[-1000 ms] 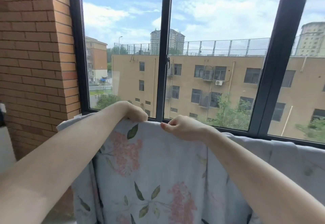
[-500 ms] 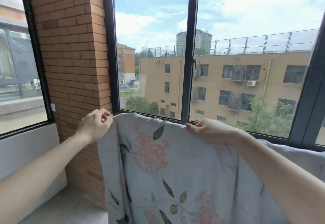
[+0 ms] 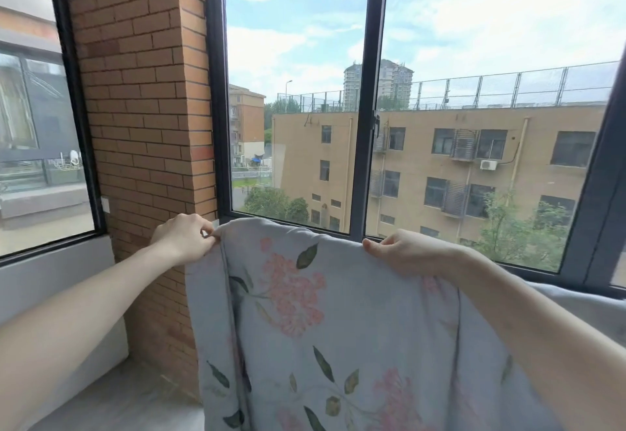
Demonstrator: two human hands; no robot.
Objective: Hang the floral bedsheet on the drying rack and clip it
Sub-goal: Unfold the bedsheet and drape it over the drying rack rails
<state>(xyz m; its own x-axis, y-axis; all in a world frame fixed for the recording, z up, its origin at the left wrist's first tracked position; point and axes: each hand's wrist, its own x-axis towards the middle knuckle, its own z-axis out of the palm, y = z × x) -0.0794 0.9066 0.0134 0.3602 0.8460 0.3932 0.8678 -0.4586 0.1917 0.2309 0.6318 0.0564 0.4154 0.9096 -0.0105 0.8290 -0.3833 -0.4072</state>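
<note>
The floral bedsheet [image 3: 325,322], pale blue-grey with pink flowers and green leaves, hangs in front of me below the window. My left hand [image 3: 184,239] pinches the sheet's top left corner. My right hand [image 3: 406,252] grips the top edge further right, fingers curled over the fold. The sheet stretches between both hands and drapes down out of view. More of it runs off to the right behind my right forearm. The drying rack is hidden under the cloth, and no clip is in view.
A brick pillar [image 3: 145,98] stands just left of the sheet. Dark-framed windows [image 3: 369,102] close the space behind it. A grey ledge [image 3: 54,281] and sill run along the lower left.
My left hand has slid left along the top edge to the sheet's corner, spreading the cloth. My right hand keeps its hold. The view has turned left, showing the pillar and side window.
</note>
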